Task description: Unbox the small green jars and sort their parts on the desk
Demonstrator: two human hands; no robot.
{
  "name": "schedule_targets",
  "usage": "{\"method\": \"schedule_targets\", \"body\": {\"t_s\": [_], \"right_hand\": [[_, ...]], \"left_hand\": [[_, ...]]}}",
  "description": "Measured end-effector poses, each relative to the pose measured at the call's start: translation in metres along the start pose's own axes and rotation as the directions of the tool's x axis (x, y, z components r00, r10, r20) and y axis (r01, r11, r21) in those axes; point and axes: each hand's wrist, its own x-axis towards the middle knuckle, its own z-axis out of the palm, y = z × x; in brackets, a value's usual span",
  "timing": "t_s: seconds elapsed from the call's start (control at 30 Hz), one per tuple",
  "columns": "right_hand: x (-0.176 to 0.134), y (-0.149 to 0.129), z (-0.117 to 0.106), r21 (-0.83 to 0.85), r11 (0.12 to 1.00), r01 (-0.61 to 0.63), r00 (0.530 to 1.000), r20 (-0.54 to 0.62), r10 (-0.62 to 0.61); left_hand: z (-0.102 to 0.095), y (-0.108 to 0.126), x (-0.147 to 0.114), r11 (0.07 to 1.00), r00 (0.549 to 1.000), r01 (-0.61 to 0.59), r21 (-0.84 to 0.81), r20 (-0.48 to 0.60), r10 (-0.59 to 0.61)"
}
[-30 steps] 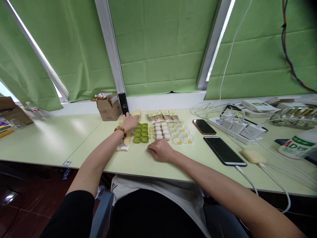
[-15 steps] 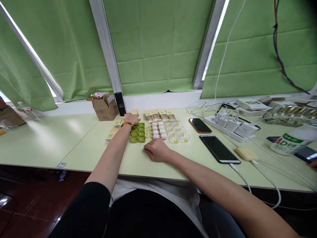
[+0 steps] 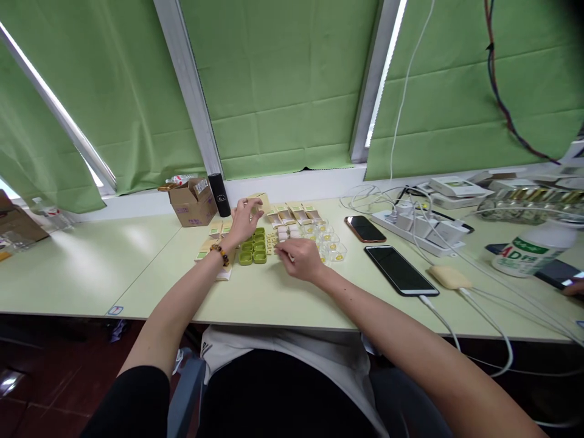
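Note:
My left hand, a beaded bracelet at its wrist, is raised with curved fingers at a cream paper box; its grip is partly hidden. Below it stand two columns of green square cups. My right hand has thumb and forefinger pinched together beside small yellowish pieces; what lies between the fingertips is too small to name. Pale pink rounded pieces are partly covered by this hand. To its right stand clear cups with yellow bits inside.
Open cream boxes stand behind. A cardboard box and black cylinder are at the back left. Two phones, a power strip, cables, a yellow charger and a white bottle occupy the right.
My left hand has risen and drawn back, and the cream box shows farther right. My right hand has moved forward and right, from the table's front to the small pieces, fingers now pinched.

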Motion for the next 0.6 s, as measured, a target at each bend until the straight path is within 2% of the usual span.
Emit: {"method": "schedule_targets", "body": {"t_s": [0.1, 0.17, 0.23, 0.3, 0.33, 0.4, 0.47, 0.53, 0.6], "right_hand": [[0.008, 0.012, -0.014, 0.026, 0.995, -0.098, 0.965, -0.240, 0.102], [0.012, 0.018, -0.021, 0.033, 0.984, -0.172, 0.924, -0.341, 0.173], [0.013, 0.023, -0.024, 0.041, 0.970, -0.240, 0.890, -0.389, 0.237], [0.013, 0.025, -0.025, 0.046, 0.956, -0.289, 0.876, -0.391, 0.283], [0.013, 0.026, -0.025, 0.042, 0.952, -0.302, 0.876, -0.381, 0.294], [0.011, 0.026, -0.023, 0.022, 0.951, -0.309, 0.886, -0.356, 0.296], [0.010, 0.025, -0.020, -0.005, 0.954, -0.298, 0.903, -0.326, 0.280], [0.008, 0.024, -0.017, -0.026, 0.961, -0.275, 0.922, -0.292, 0.256], [0.006, 0.023, -0.015, -0.034, 0.970, -0.242, 0.938, -0.264, 0.225]], "left_hand": [[-0.010, 0.020, -0.034, 0.941, 0.992, -0.123, -0.316, -0.024, 0.122], [-0.013, 0.029, -0.059, 0.856, 0.994, -0.093, -0.509, 0.008, 0.113], [-0.013, 0.035, -0.081, 0.740, 0.982, 0.045, -0.671, 0.164, 0.089], [-0.010, 0.037, -0.097, 0.639, 0.932, 0.170, -0.751, 0.334, 0.145], [-0.008, 0.037, -0.103, 0.617, 0.896, 0.209, -0.759, 0.401, 0.191], [-0.005, 0.036, -0.110, 0.638, 0.827, 0.227, -0.736, 0.491, 0.272], [-0.002, 0.034, -0.112, 0.703, 0.781, 0.183, -0.687, 0.536, 0.321], [-0.002, 0.034, -0.112, 0.757, 0.775, 0.102, -0.645, 0.529, 0.347], [-0.004, 0.035, -0.112, 0.795, 0.801, 0.016, -0.606, 0.484, 0.352]]}}
